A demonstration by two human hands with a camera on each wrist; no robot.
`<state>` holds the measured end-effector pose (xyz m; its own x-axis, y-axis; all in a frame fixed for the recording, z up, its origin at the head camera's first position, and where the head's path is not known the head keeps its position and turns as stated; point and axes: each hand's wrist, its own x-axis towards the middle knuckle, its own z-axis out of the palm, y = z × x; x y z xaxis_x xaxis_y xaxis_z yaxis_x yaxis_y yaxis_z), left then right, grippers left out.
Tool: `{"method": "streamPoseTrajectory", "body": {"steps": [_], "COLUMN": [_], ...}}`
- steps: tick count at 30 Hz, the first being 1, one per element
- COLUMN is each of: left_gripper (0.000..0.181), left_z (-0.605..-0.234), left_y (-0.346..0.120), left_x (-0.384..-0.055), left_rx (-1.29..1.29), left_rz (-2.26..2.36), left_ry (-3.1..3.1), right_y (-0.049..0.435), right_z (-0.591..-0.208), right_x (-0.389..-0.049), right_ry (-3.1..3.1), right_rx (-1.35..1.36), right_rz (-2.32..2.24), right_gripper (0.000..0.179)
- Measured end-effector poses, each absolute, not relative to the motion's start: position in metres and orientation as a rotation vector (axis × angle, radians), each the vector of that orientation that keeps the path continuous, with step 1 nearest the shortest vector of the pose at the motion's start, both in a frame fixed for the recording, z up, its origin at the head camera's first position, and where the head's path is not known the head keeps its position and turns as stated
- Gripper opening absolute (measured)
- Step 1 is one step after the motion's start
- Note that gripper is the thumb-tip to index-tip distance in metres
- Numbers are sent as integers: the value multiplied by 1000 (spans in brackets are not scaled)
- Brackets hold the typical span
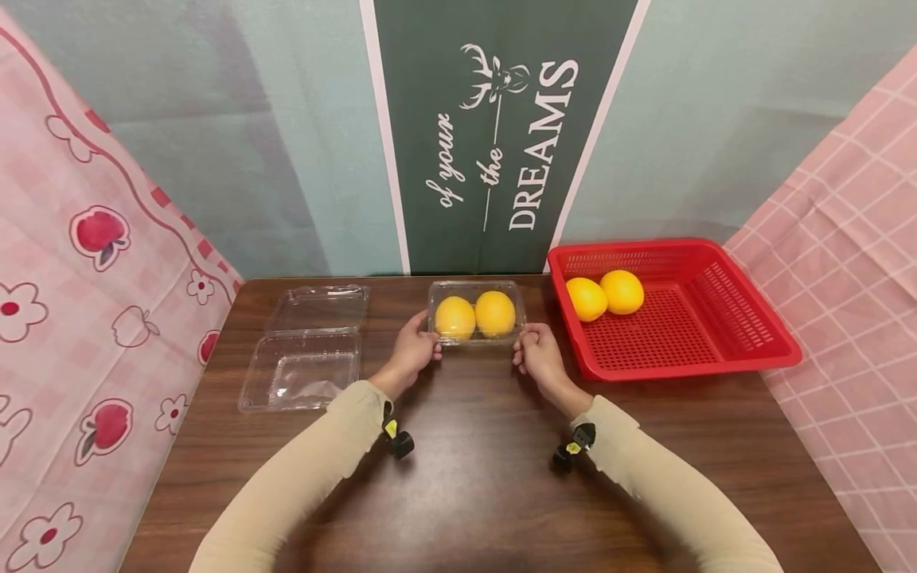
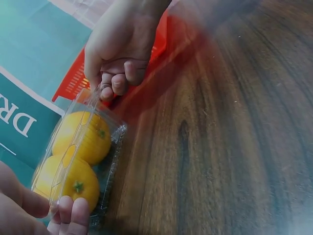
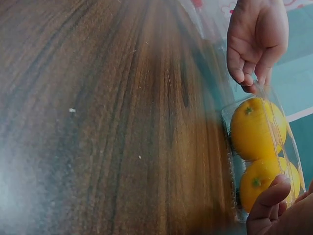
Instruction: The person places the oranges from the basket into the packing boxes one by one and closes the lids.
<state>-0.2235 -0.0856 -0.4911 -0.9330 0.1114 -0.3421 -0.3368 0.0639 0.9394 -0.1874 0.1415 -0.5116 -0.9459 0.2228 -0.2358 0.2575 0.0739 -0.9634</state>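
A clear plastic clamshell box (image 1: pixel 476 339) stands at the back middle of the table, with two oranges (image 1: pixel 495 313) side by side inside. My left hand (image 1: pixel 415 347) pinches the lid's edge at the box's front left corner. At the front right corner my right hand (image 1: pixel 539 356) pinches the same lid edge between thumb and curled fingers. In the left wrist view, the lid (image 2: pixel 73 142) slants over the oranges, its front edge raised above the base's rim. Stems show on the oranges (image 3: pixel 258 128) in the right wrist view.
Another clear clamshell box (image 1: pixel 304 370) lies with its lid spread back at the left of the table. To the right, a red plastic basket (image 1: pixel 688 370) holds two more oranges (image 1: pixel 622 292). A curtain printed with words (image 1: pixel 494 159) hangs behind the table.
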Motion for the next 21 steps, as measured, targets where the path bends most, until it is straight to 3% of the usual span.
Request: {"method": "streamPoseTrajectory", "body": {"steps": [21], "left_gripper": [59], "left_z": [-497], "left_y": [-67], "left_x": [-246], "left_rx": [-248], "left_rz": [2023], "left_ry": [1930], "right_y": [140], "right_z": [-521], "right_x": [-207], "right_ry": [2268], "right_rx": [604], "right_rz": [-2203], "right_gripper": [25]}}
